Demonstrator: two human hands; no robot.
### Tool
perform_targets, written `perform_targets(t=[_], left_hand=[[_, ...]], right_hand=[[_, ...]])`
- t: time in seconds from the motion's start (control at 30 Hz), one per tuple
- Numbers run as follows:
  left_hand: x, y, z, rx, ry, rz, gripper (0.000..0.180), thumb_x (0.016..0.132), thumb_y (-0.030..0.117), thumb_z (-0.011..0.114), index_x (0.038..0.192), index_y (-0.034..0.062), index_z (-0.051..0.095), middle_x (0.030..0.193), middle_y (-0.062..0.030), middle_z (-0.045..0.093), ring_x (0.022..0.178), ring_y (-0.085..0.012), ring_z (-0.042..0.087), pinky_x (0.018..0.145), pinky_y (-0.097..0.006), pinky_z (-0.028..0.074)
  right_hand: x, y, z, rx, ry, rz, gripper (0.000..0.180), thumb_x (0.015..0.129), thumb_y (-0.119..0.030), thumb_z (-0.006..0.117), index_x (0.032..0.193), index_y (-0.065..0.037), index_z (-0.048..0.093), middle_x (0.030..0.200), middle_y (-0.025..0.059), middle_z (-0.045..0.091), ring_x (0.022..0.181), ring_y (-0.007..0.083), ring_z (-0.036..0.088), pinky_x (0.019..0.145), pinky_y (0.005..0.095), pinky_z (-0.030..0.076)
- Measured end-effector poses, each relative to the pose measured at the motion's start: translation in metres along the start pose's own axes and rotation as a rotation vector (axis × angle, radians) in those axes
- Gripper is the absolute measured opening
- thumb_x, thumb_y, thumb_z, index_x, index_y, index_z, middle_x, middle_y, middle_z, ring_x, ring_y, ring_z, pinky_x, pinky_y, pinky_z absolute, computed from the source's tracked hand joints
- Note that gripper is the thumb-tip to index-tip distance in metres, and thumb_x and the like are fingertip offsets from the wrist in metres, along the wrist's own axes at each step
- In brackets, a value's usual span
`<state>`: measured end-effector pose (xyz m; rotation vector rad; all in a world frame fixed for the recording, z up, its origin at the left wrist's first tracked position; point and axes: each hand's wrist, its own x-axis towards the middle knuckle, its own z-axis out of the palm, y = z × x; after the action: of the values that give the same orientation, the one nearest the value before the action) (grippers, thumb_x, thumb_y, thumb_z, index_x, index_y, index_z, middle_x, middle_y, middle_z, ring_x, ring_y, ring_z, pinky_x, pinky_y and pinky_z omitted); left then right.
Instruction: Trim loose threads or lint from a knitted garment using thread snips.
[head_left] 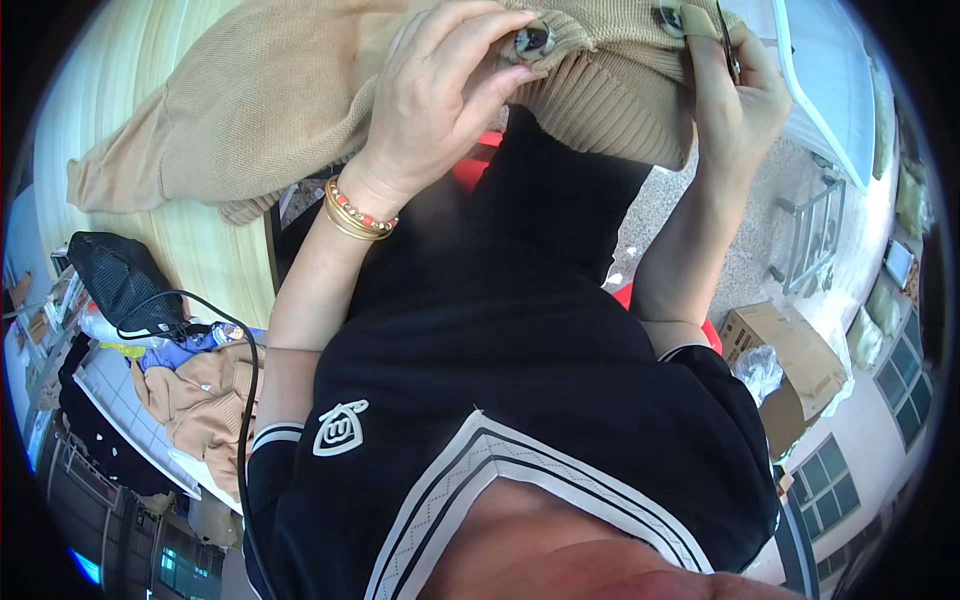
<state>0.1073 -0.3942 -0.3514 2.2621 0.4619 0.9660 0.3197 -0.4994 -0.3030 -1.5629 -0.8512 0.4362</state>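
Observation:
A tan knitted cardigan point(270, 110) with a ribbed edge lies over the pale wood-grain table and hangs down at my lap. My left hand point(435, 95) has its thumb and forefinger closed on a dark, marbled button point(533, 42) at the ribbed band. At the upper right my right hand point(738, 100) is closed round a thin, dark metal tool point(731, 48), whose kind I cannot make out. A tan cover point(700, 21) sits over one of its digits. Right beside that digit is a second marbled button point(668, 18) on the knit.
The pale table point(120, 120) extends at the left. Below it are a black mesh bag point(122, 280), a dark cable point(250, 400) and more tan knitwear point(210, 400). A cardboard box point(785, 355) and a metal rack point(815, 235) stand on the floor at the right.

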Motion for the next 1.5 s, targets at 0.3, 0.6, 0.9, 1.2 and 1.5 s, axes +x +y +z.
perform_targets(t=[0.3, 0.6, 0.9, 1.2, 1.5], left_hand=[[-0.002, -0.007, -0.007, -0.140, 0.083, -0.137, 0.026, 0.095, 0.002, 0.067, 0.121, 0.0009, 0.066, 0.115, -0.0079, 0.066, 0.099, -0.0167, 0.063, 0.089, -0.031, 0.051], [-0.008, -0.027, -0.040, 0.087, 0.144, -0.160, 0.025, 0.095, 0.002, 0.066, 0.120, 0.0018, 0.068, 0.116, -0.0079, 0.067, 0.097, -0.0165, 0.064, 0.086, -0.029, 0.050], [-0.007, 0.036, -0.024, -0.146, 0.054, -0.165, 0.034, 0.094, 0.003, 0.068, 0.128, 0.0030, 0.067, 0.124, -0.0078, 0.063, 0.088, -0.0092, 0.062, 0.080, -0.024, 0.050], [-0.012, 0.034, -0.007, -0.882, -0.115, -0.546, 0.028, 0.097, -0.001, 0.066, 0.125, -0.0004, 0.061, 0.099, -0.0039, 0.068, 0.092, -0.0097, 0.067, 0.082, -0.022, 0.054], [-0.023, 0.020, -0.007, -1.101, 0.001, -0.448, 0.024, 0.091, -0.009, 0.069, 0.113, -0.0020, 0.061, 0.112, -0.0119, 0.065, 0.100, -0.0174, 0.068, 0.088, -0.030, 0.056]], right_hand=[[-0.011, -0.001, -0.018, -0.261, 0.089, -0.262, 0.016, 0.094, -0.009, 0.075, 0.103, 0.002, 0.077, 0.081, -0.0020, 0.069, 0.071, 0.0016, 0.056, 0.064, 0.0168, 0.041], [-0.077, -0.025, 0.020, -0.131, -0.045, -0.064, 0.020, 0.088, 0.000, 0.078, 0.075, 0.000, 0.063, 0.063, -0.0034, 0.052, 0.057, 0.0028, 0.043, 0.051, 0.0216, 0.032], [-0.078, -0.020, 0.027, -0.223, -0.127, -0.185, 0.021, 0.091, -0.005, 0.077, 0.073, 0.001, 0.069, 0.059, -0.0024, 0.058, 0.055, 0.0030, 0.050, 0.051, 0.0202, 0.036], [-0.084, -0.023, 0.010, -0.437, -0.220, -0.243, 0.017, 0.080, -0.007, 0.087, 0.086, 0.001, 0.074, 0.067, 0.0031, 0.064, 0.056, 0.0092, 0.055, 0.055, 0.0241, 0.042], [-0.080, -0.047, -0.015, -0.251, -0.253, -0.173, 0.030, 0.078, -0.002, 0.082, 0.105, 0.002, 0.069, 0.090, 0.0031, 0.066, 0.074, 0.0052, 0.055, 0.066, 0.0185, 0.041]])
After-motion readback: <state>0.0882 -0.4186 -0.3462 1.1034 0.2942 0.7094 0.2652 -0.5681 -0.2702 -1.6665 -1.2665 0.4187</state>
